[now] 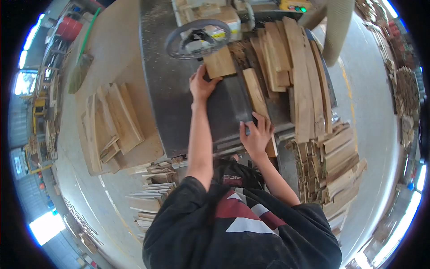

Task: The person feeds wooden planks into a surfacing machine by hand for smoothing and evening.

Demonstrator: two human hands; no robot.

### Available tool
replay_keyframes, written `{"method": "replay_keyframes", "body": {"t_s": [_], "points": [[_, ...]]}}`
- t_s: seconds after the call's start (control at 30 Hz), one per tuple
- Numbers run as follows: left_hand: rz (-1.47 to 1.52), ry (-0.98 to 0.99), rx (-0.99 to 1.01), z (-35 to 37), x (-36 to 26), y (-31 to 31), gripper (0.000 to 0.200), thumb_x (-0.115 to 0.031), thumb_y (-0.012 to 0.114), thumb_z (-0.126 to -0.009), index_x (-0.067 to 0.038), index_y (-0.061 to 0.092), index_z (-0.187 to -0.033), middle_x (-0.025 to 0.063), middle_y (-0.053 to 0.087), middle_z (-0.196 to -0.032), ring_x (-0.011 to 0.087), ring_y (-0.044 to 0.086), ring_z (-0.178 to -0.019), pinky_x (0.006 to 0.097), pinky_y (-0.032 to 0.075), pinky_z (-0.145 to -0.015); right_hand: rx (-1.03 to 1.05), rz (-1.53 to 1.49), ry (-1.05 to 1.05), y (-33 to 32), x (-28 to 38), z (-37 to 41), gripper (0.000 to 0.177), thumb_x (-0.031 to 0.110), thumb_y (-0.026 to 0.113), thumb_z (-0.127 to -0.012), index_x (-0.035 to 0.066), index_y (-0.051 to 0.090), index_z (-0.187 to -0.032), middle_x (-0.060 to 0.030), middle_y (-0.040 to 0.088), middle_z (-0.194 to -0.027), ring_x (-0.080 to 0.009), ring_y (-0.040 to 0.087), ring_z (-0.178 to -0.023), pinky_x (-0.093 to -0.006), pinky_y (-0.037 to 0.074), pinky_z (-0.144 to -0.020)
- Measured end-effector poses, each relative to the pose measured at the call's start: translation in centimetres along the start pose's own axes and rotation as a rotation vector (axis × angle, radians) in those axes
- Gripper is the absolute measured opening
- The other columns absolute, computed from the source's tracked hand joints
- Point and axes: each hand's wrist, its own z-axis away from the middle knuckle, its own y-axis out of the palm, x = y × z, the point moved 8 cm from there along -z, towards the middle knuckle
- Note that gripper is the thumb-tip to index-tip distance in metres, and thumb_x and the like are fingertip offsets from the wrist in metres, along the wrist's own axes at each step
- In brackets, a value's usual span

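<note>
Head view: a flat, pale-brown, squarish wooden block [219, 62] on the dark, flat-topped table [172, 96] is touched at its near left corner by the left hand [204, 85], whose thumb and fingers are spread apart. A long, narrow, light-brown wooden strip [255, 92] is touched near its close end by the bent fingers of the right hand [257, 134]; whether it is gripped cannot be told.
</note>
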Motion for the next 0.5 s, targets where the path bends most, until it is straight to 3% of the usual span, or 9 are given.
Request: {"method": "replay_keyframes", "body": {"t_s": [0.07,0.1,0.17,0.2,0.33,0.4,0.43,0.5], "points": [[0.065,-0.109,-0.071,-1.1,0.6,0.3,0.076,-0.04,0.098,-0.063,-0.011,0.068,-0.126,0.0107,0.067,-0.139,0.0292,0.059,-0.132,0.0475,0.041,-0.11,-0.015,0.004,-0.013,0.1,0.6,-0.4,0.02,0.024,0.078,-0.084,0.013,0.064,-0.075,-0.006,0.064,-0.123,-0.0348,0.058,-0.114,-0.053,0.041,-0.094],[0.062,-0.119,-0.103,-1.2,0.4,0.1,0.076,-0.04,0.098,-0.063,-0.011,0.068,-0.126,0.0107,0.067,-0.139,0.0292,0.059,-0.132,0.0475,0.041,-0.11,-0.02,0.035,-0.008,-0.1,0.6,-0.3,0.022,0.025,0.078,-0.084,0.013,0.064,-0.073,-0.0059,0.064,-0.123,-0.035,0.058,-0.114,-0.0529,0.041,-0.092],[-0.13,-0.117,-0.298,-1.2,-0.8,-1.3,0.064,-0.046,0.097,-0.063,-0.01,0.076,-0.112,0.0094,0.065,-0.139,0.0303,0.053,-0.136,0.0497,0.039,-0.112,-0.031,0.037,-0.039,-0.1,0.9,-0.4,0.022,0.025,0.078,-0.084,0.013,0.063,-0.073,-0.0055,0.065,-0.122,-0.0355,0.059,-0.113,-0.0526,0.041,-0.09],[-0.245,-0.133,-0.359,-1.1,-1.6,-1.8,0.06,-0.052,0.093,-0.068,-0.008,0.077,-0.105,0.0078,0.064,-0.136,0.0316,0.052,-0.132,0.0507,0.041,-0.106,-0.018,0.051,-0.031,0.1,0.8,-0.3,0.022,0.025,0.077,-0.085,0.013,0.063,-0.073,-0.0055,0.065,-0.122,-0.0357,0.059,-0.112,-0.0528,0.041,-0.09],[-0.434,-0.283,-0.277,-2.3,-2.1,-1.9,0.057,-0.059,0.087,-0.073,-0.005,0.078,-0.089,0.008,0.063,-0.127,0.0332,0.053,-0.121,0.0514,0.041,-0.1,-0.022,0.11,-0.038,0.6,0.8,-0.4,0.022,0.025,0.076,-0.087,0.012,0.064,-0.074,-0.0058,0.064,-0.12,-0.0361,0.06,-0.109,-0.0532,0.042,-0.09],[-0.487,-0.213,-0.335,-3.7,-2.6,-2.2,0.055,-0.059,0.08,-0.081,-0.005,0.075,-0.073,0.0084,0.066,-0.111,0.0341,0.055,-0.11,0.0515,0.041,-0.095,-0.008,0.128,-0.017,0.6,0.9,-0.2,0.022,0.025,0.075,-0.089,0.011,0.066,-0.075,-0.006,0.064,-0.118,-0.0365,0.06,-0.109,-0.0537,0.042,-0.091],[-0.48,-0.214,-0.337,-4.2,-1.5,-1.6,0.055,-0.059,0.08,-0.081,-0.005,0.075,-0.073,0.0084,0.066,-0.111,0.0341,0.055,-0.11,0.0515,0.041,-0.095,-0.011,0.133,-0.021,0.6,1.0,-0.2,0.022,0.025,0.075,-0.089,0.011,0.066,-0.075,-0.006,0.064,-0.118,-0.0365,0.06,-0.109,-0.0537,0.042,-0.091],[-0.234,-0.083,-0.302,-5.0,-0.9,-0.8,0.048,-0.049,0.079,-0.086,-0.006,0.073,-0.067,0.0086,0.067,-0.094,0.0354,0.058,-0.103,0.0526,0.042,-0.089,0.01,0.162,0.001,0.8,0.9,0.0,0.021,0.025,0.074,-0.09,0.01,0.067,-0.076,-0.0056,0.064,-0.12,-0.0366,0.059,-0.111,-0.0541,0.042,-0.093]]}}
